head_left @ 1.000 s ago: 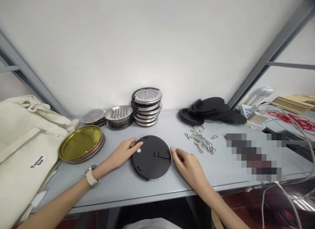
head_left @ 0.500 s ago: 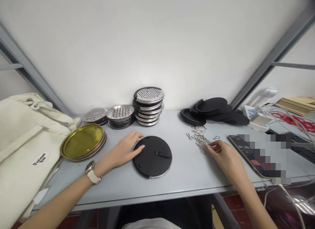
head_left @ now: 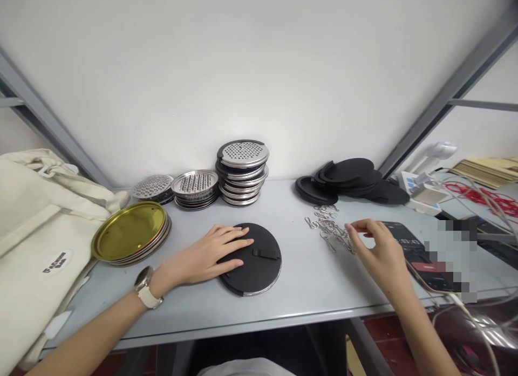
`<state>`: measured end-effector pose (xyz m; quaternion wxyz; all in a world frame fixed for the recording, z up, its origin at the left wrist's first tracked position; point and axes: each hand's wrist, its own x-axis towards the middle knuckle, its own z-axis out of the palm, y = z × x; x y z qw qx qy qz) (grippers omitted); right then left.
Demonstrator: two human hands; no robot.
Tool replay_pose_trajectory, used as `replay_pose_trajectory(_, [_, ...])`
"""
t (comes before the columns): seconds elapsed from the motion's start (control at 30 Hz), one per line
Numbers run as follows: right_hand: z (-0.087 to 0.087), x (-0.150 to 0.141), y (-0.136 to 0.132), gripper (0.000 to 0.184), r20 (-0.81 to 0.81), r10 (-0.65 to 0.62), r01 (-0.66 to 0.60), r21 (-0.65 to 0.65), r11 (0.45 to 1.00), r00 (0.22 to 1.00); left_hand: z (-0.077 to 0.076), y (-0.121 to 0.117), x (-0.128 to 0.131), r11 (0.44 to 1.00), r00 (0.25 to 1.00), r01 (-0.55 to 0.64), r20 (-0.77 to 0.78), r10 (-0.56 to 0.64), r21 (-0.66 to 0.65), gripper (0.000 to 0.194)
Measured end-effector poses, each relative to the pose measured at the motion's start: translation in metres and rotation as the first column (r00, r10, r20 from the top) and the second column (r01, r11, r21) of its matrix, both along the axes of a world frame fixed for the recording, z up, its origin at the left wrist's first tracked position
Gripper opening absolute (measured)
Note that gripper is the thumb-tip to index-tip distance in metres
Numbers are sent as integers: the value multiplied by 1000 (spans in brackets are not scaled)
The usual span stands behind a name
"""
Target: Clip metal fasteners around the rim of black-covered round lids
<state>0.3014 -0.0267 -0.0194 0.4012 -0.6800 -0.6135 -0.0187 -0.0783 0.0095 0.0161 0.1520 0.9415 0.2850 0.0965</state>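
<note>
Head view: left hand (head_left: 210,254) lies flat, fingers spread, on the left part of the black round lid (head_left: 253,259) at the table's (head_left: 291,300) front centre. Right hand (head_left: 378,252), fingers curled, pinches at the pile of small metal clips (head_left: 329,227); whether it has one, cannot tell.

A plain white wall (head_left: 251,68) stood behind a grey table (head_left: 291,289). Grey metal struts (head_left: 453,90) slanted up on both sides. Dark red floor (head_left: 376,327) showed beneath the table's front edge. Light was even and soft.
</note>
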Motion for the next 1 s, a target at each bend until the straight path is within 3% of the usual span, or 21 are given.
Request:
replay_pose_trajectory(0.1, [15,-11,0,24,-193,85,-89,-13,996,978,1,2,2,1000,1000,-8,18,9,-26,42])
replay_pose_trajectory(0.23, [36,-33,2,26,-426,236,-271,-23,962,873,4,3,9,997,994,-55,87,59,-48,33])
replay_pose_trajectory(0.33, [45,-60,7,28,-587,321,-468,-115,876,744,7,3,23,991,972,-103,203,118,-84,27])
replay_pose_trajectory(0.4, [46,-82,12,30,-659,371,-573,-113,812,655,7,3,35,974,946,-116,279,168,-193,23])
replay_pose_trajectory(0.5, [42,-114,21,31,-785,405,-694,-45,718,469,4,5,53,865,876,-63,388,287,-497,25])
replay_pose_trajectory(0.57, [37,-132,27,30,-820,423,-730,9,683,386,-1,7,61,783,816,13,460,352,-622,31])
replay_pose_trajectory(0.67, [28,-147,32,28,-832,436,-726,59,685,344,-8,7,62,697,765,62,483,427,-714,40])
replay_pose_trajectory(0.77, [22,-151,33,28,-830,461,-725,102,681,315,-14,7,57,667,764,51,460,453,-743,39])
replay_pose_trajectory(0.87, [18,-151,33,28,-786,481,-703,86,706,388,-18,11,52,661,759,49,459,463,-749,37])
replay_pose_trajectory(1.0, [11,-151,31,26,-690,478,-613,64,788,543,-20,15,51,633,768,75,450,456,-770,26])
